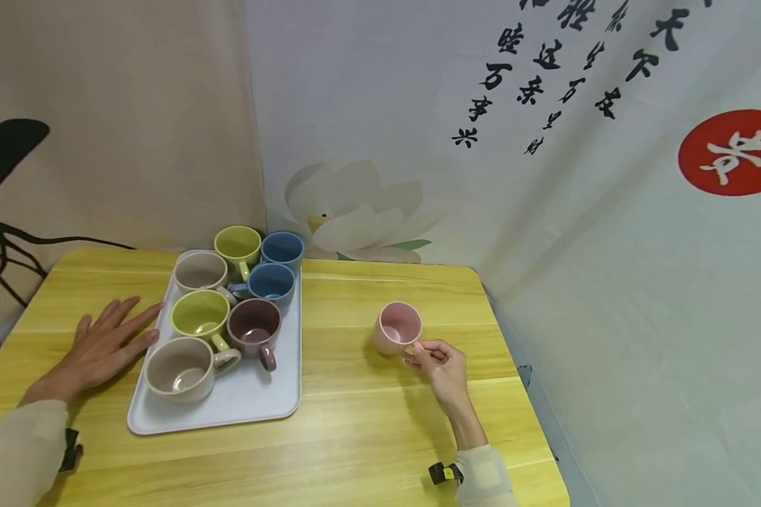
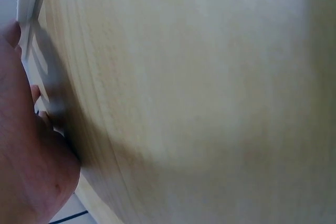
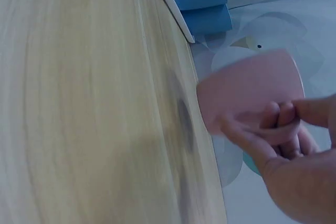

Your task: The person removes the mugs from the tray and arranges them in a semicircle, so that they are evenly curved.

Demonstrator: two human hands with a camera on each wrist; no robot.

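Observation:
A pink mug [image 1: 397, 329] is held just above the table by its handle, which my right hand [image 1: 440, 370] pinches. In the right wrist view the mug [image 3: 249, 93] shows from the side, with a gap between its base and the tabletop; fingers curl through the handle. My left hand [image 1: 104, 346] lies spread on the table, fingertips touching the left edge of a white tray [image 1: 260, 405]. On the tray stand several mugs: a beige mug [image 1: 180, 370], a green mug [image 1: 199, 315], a purple mug [image 1: 254, 327] and a blue mug [image 1: 271, 283] among them.
The wooden table [image 1: 349, 436] runs back to a printed curtain [image 1: 380, 105]. Farther back on the tray are another beige mug [image 1: 200, 271], green mug [image 1: 237, 243] and blue mug [image 1: 282, 248]. A black wire-like object [image 1: 3, 253] stands beyond the table's left edge.

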